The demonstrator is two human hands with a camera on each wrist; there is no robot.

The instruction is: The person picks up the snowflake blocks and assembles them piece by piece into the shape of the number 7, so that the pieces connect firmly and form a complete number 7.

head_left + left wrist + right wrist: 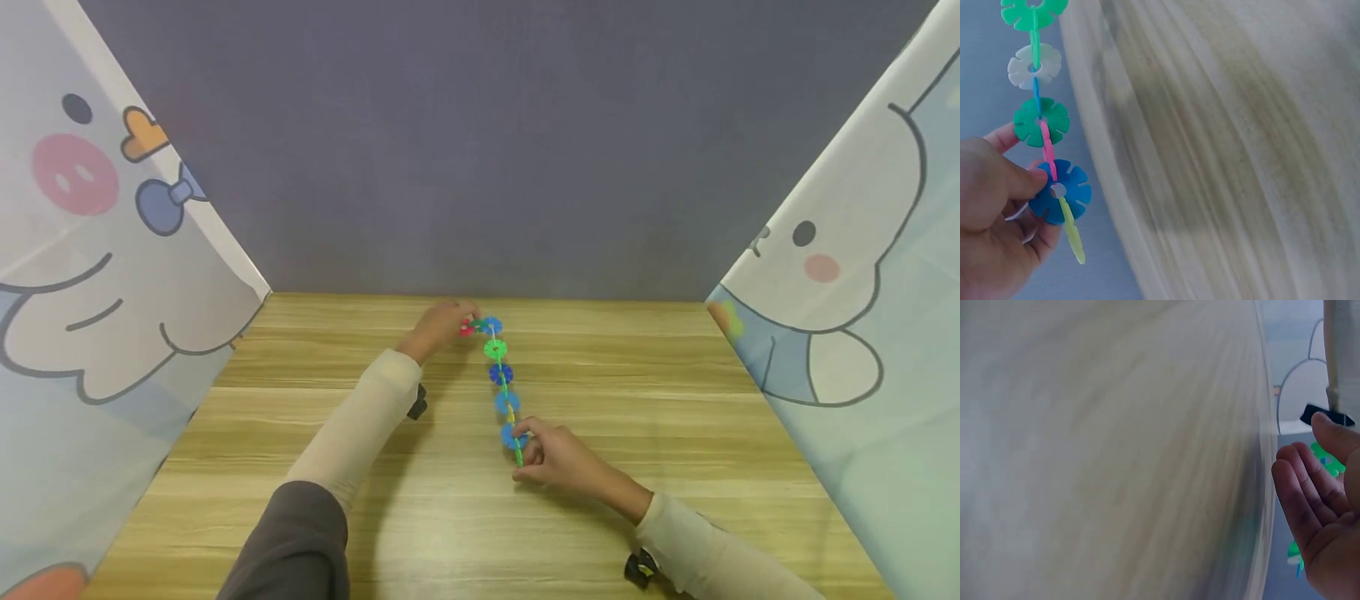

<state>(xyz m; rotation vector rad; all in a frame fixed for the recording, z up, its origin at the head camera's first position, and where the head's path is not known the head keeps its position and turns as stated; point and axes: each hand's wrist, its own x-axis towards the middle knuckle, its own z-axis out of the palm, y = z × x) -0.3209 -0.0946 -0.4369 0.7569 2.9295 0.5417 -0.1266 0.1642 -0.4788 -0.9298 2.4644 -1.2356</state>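
A chain of slotted plastic snowflake discs stretches from the far part of the tabletop towards its near side. At its far end, my left hand pinches the chain. The left wrist view shows the thumb on a blue disc, between a pink disc and a pale yellow one. Beside the near end is my right hand, its thumb and forefinger apart around a green disc. In the right wrist view its fingers are loosely bent without a grip, and green discs show partly behind them.
The wood-grain tabletop meets a dark grey panel at the back. Panels with cartoon animals stand at the left and right. A small black device is on the right wrist.
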